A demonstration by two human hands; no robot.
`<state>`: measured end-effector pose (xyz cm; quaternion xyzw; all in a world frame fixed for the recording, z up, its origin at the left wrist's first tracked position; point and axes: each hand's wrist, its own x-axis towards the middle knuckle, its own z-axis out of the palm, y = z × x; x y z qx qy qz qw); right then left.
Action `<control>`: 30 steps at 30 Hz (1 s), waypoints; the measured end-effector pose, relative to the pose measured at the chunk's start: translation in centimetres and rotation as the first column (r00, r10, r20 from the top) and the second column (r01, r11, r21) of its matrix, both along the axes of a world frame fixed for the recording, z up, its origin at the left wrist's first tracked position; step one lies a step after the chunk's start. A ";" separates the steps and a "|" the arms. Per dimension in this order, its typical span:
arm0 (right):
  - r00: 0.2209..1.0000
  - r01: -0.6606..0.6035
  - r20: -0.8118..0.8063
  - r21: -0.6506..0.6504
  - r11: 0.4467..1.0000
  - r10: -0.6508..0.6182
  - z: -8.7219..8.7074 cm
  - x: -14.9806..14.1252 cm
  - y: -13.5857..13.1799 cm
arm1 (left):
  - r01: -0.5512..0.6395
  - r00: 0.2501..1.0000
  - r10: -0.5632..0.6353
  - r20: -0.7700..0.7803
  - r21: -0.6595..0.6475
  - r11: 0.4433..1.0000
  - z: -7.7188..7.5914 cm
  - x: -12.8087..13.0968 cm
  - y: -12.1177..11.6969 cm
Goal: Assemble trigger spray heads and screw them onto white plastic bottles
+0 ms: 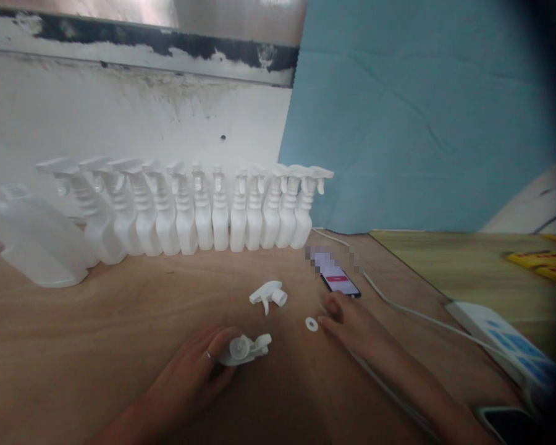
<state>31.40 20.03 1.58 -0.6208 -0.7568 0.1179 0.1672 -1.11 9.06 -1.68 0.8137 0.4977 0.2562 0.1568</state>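
Note:
My left hand [197, 364], with a ring on one finger, is closed around a white trigger sprayer head [241, 349] low over the table, its round cap opening turned up towards me. At the fingertips of my right hand [349, 318] is a small flat white washer [311, 324], tilted and seen almost face-on; the fingers are curled and appear to pinch its edge. Another white trigger sprayer head [269, 295] lies on the wooden table between and beyond my hands.
Several white spray bottles [185, 216] with trigger heads stand in a row along the wall. Headless white bottles [41, 241] stand at the left. A lit phone [340, 281], a white cable [398, 306] and a white-and-blue box-like thing [500, 340] are on the right.

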 end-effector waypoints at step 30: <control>0.384 -0.228 -0.923 -0.069 0.971 0.024 2.8 -3.5 -1.6 | 0.037 0.996 -0.032 0.078 -0.064 0.997 0.2 0.2 0.5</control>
